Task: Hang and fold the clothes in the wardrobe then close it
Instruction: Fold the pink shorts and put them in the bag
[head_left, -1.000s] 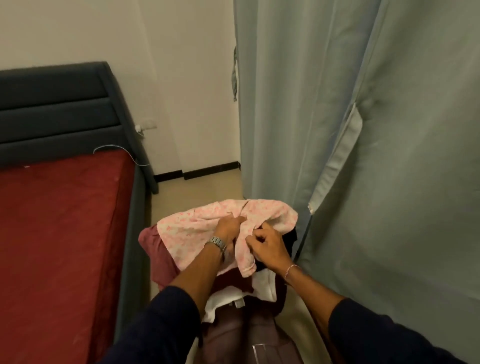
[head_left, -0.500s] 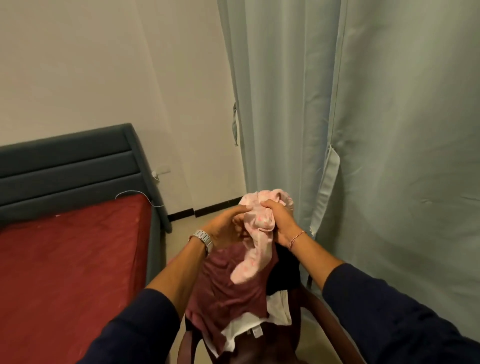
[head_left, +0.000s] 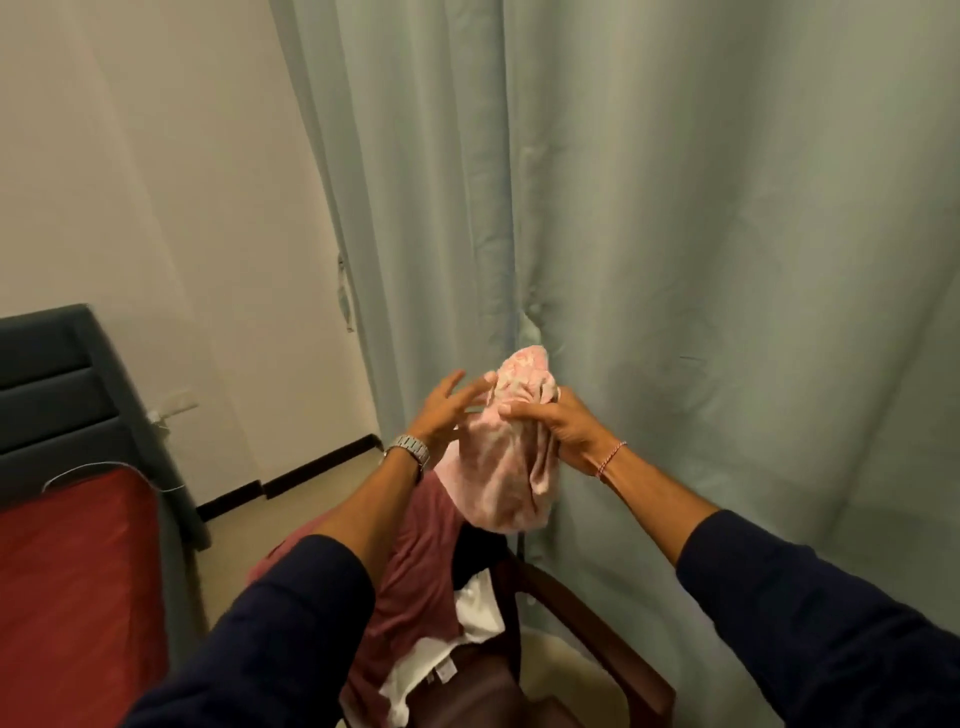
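Observation:
A pink patterned garment (head_left: 506, 467) hangs bunched in the air in front of the grey-green fabric wardrobe cover (head_left: 675, 234). My right hand (head_left: 561, 428) grips it near its top, fingers curled round the cloth. My left hand (head_left: 447, 410) is beside it on the left with fingers spread and blurred, touching or just off the cloth. Below them a maroon garment (head_left: 415, 582), a white one (head_left: 457, 644) and a dark one lie piled on a wooden chair (head_left: 597, 639).
A bed with a red sheet (head_left: 67, 597) and dark padded headboard (head_left: 57, 379) fills the left side. A cream wall (head_left: 156, 208) with a socket and cable stands behind it. A strip of floor runs between bed and chair.
The pink garment has been lifted off the chair pile and raised higher toward the wardrobe cover. My left hand has let go and spread its fingers; my right hand keeps its grip.

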